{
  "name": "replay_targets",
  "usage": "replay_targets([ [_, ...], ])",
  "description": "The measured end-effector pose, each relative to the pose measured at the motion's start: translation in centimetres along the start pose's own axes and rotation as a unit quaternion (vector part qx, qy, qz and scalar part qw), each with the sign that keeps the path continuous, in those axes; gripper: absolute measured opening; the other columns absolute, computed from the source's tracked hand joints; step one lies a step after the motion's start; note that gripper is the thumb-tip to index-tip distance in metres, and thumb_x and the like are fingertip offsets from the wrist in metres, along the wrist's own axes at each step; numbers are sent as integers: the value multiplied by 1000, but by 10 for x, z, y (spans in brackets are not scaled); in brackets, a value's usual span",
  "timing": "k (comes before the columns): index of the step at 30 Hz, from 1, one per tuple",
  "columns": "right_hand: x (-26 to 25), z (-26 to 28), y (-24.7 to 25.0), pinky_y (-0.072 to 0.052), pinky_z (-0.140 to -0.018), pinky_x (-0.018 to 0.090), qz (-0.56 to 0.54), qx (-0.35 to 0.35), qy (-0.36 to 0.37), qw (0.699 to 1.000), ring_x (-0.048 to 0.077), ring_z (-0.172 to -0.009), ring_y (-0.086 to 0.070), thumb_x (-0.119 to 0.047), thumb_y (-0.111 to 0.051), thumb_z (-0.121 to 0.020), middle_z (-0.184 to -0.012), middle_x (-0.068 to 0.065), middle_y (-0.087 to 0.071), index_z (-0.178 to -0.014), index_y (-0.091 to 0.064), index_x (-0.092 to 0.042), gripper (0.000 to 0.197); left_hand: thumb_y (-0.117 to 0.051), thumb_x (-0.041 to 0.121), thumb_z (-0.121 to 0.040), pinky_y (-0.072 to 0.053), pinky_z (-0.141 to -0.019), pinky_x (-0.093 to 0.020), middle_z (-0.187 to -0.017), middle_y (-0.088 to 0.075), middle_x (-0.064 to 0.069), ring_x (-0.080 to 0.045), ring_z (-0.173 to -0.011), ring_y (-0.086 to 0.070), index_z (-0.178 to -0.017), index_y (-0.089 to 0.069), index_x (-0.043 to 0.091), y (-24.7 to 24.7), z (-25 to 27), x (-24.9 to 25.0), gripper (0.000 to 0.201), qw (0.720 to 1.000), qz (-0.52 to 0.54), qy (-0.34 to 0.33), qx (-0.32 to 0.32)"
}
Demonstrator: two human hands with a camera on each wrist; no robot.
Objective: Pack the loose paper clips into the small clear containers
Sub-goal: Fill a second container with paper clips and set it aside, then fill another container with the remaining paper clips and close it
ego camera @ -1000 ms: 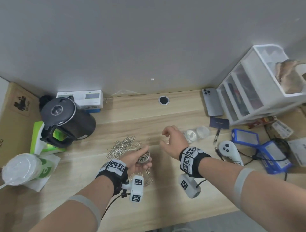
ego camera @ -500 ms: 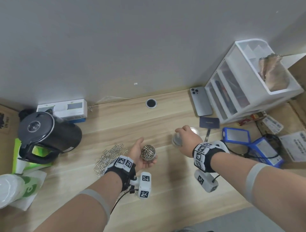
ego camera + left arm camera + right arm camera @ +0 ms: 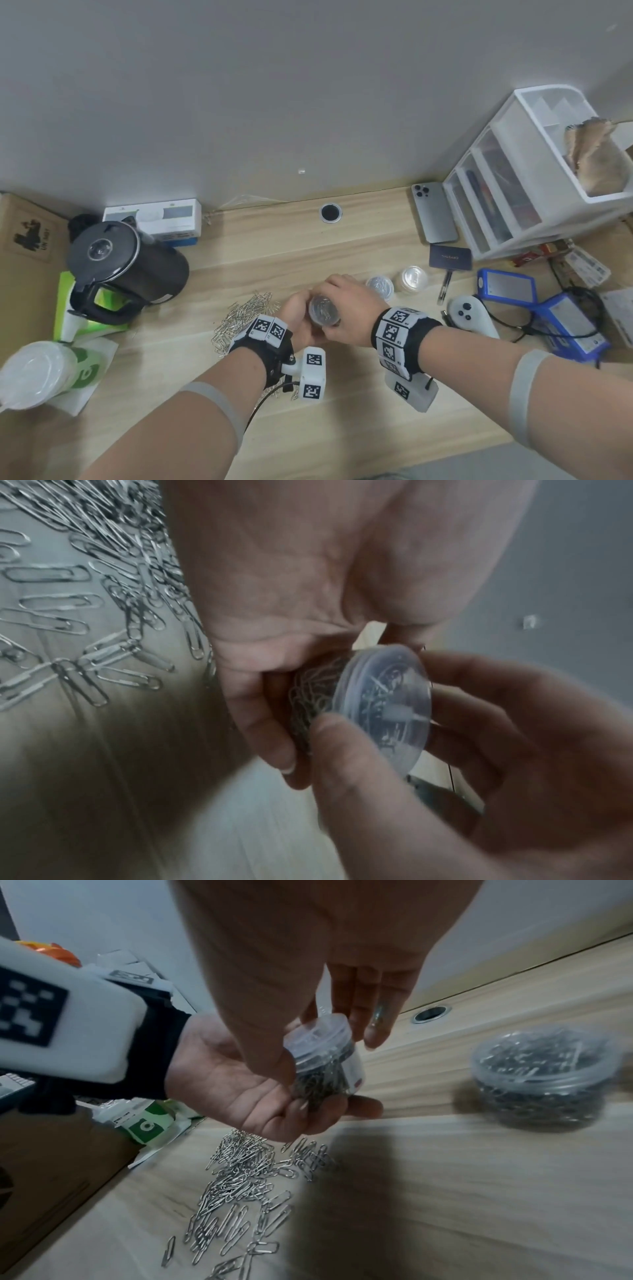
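Observation:
A small clear container (image 3: 323, 310) (image 3: 325, 1074) packed with paper clips sits in my left hand (image 3: 296, 317) (image 3: 240, 1088), fingers curled around its body. My right hand (image 3: 351, 308) (image 3: 496, 750) pinches the clear round lid (image 3: 387, 710) (image 3: 318, 1034) by its rim and holds it on the container's mouth. Whether the lid is fully seated I cannot tell. A pile of loose paper clips (image 3: 243, 315) (image 3: 85, 588) (image 3: 240, 1183) lies on the desk just left of and below my left hand. A second container filled with clips (image 3: 380, 286) (image 3: 544, 1077) stands to the right, with a third container (image 3: 412, 279) beside it.
A black kettle (image 3: 126, 270) stands at the left, a lidded cup (image 3: 34, 373) nearer the front. At right lie a white game controller (image 3: 469, 313), a blue device (image 3: 507, 284), a phone (image 3: 433, 216) and a white drawer unit (image 3: 534, 192).
My right hand reached right to the containers, took a lid and brought it back over the container. My left hand lifted the filled container from beside the clip pile.

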State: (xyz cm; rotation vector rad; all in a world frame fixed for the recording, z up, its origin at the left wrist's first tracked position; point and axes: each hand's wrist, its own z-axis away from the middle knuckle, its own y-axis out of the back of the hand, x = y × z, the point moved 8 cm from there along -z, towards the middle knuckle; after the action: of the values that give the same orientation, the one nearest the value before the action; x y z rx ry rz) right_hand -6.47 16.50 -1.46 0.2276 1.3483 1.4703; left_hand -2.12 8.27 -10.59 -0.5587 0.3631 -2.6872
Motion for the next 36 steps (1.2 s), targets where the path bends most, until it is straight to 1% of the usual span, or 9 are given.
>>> replay_targets([
  [3, -8, -7, -6, -48, -91, 39, 23, -7, -4, 1000, 19, -113, -49, -35, -66, -75, -121, -4, -56, -128, -49, -29, 56, -41, 33, -100, -54, -83, -40, -122, -66, -20, -32, -109, -64, -132, -60, 3, 11, 5, -1, 48, 1000, 9, 4, -14],
  [6, -16, -12, -13, -50, -91, 42, 25, -14, -5, 1000, 20, -110, -55, -41, -61, -75, -118, -5, -61, -122, -52, -32, 50, -45, 28, -95, -54, -74, -35, -98, -65, -14, -27, -87, -63, -121, -60, 8, 21, 9, 0, 36, 999, 30, -21, -37],
  [12, -30, -18, -23, -54, -68, 38, 15, -47, -14, 999, 20, -74, -61, -54, -49, -78, -80, -5, -65, -88, -51, -29, 26, -67, 21, -75, -58, -70, -41, -94, -58, -15, -30, -81, -62, -118, -63, 5, 45, 14, -8, 46, 998, -30, -38, -38],
  [19, -50, -24, -35, -53, -73, 37, 75, -84, -7, 994, 26, -86, -63, -46, -60, -79, -93, 2, -68, -108, -54, -23, 38, -59, 6, -97, -60, -82, -49, -128, -64, -19, -36, -112, -64, -131, -55, 13, 59, 16, -9, 35, 996, -60, -72, -13],
  [23, -57, -27, -36, -53, -74, 36, 158, -95, -28, 982, 27, -83, -62, -50, -53, -82, -91, 6, -67, -93, -58, -18, 34, -60, 13, -100, -53, -97, -60, -110, -71, -14, -35, -106, -67, -111, -64, 18, 60, 22, -11, 13, 994, -82, -74, 2],
  [26, -61, -27, -38, -53, -76, 36, 207, -98, -32, 973, 26, -81, -61, -52, -46, -84, -91, 6, -68, -83, -57, -19, 34, -59, 15, -100, -57, -92, -58, -115, -74, -16, -36, -107, -70, -121, -67, 18, 64, 20, -11, 22, 992, -95, -79, 11],
  [31, -56, -28, -40, -53, -75, 36, 158, -55, -30, 985, 28, -83, -66, -59, -45, -80, -93, 4, -70, -107, -48, -18, 49, -57, 17, -102, -53, -97, -59, -117, -71, -18, -38, -111, -67, -119, -63, 14, 57, 24, 3, 18, 994, -72, -81, 2],
  [34, -49, -30, -36, -53, -77, 37, 151, -47, -42, 987, 29, -87, -66, -59, -48, -81, -95, 6, -69, -108, -49, -15, 51, -64, 26, -96, -54, -94, -61, -123, -69, -21, -42, -114, -67, -129, -61, 12, 53, 25, 7, 36, 991, -108, -81, 1],
  [36, -45, -32, -29, -51, -76, 36, 151, -29, -54, 987, 29, -89, -66, -59, -48, -82, -96, 7, -69, -105, -51, -13, 52, -64, 26, -97, -55, -94, -58, -119, -70, -23, -41, -110, -69, -125, -62, 10, 48, 24, 10, 33, 989, -112, -94, -7],
])
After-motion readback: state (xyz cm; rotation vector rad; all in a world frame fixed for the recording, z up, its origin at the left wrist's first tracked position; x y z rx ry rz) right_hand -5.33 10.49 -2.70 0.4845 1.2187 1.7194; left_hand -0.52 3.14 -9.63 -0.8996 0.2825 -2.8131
